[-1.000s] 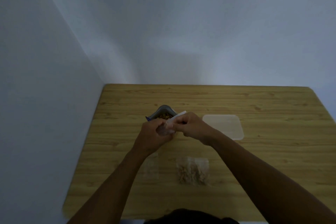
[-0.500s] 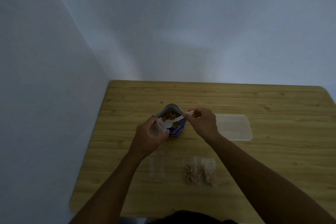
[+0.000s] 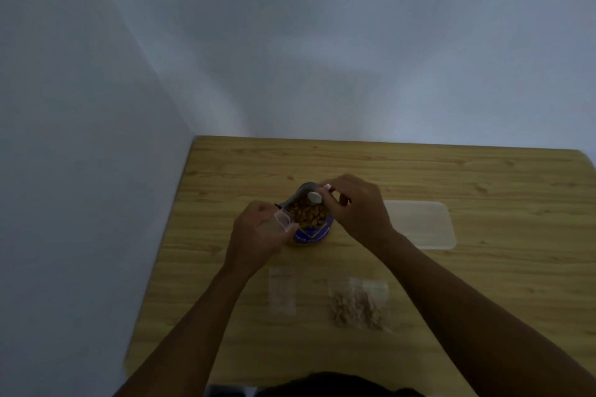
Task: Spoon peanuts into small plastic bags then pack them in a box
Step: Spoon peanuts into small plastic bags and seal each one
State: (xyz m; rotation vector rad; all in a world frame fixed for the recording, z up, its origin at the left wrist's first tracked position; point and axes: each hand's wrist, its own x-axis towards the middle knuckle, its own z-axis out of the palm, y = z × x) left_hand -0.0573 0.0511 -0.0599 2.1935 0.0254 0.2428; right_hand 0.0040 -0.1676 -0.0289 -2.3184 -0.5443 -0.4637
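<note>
Pale walls meet in a corner behind a wooden bench (image 3: 483,284), and the light is dim. Near the middle of the bench stands an open blue pouch (image 3: 311,229), its mouth wide and full of peanuts (image 3: 308,214). The right hand (image 3: 354,213) reaches over the pouch from the right side, its fingers pinching the handle of a white plastic spoon (image 3: 314,197); the spoon's bowl sits over the far edge of the pouch mouth, just above the nuts. The left hand (image 3: 258,235) is just beside the pouch on its left, curled around a small clear bag (image 3: 283,222) whose open top points toward the pouch. To the right of the right hand, apart from it, a clear plastic box (image 3: 422,226) lies flat on the bench. Nearer the person, below both hands, lie an empty clear bag (image 3: 283,292) and, to its right, filled bags of peanuts (image 3: 358,304); how many I cannot tell.
</note>
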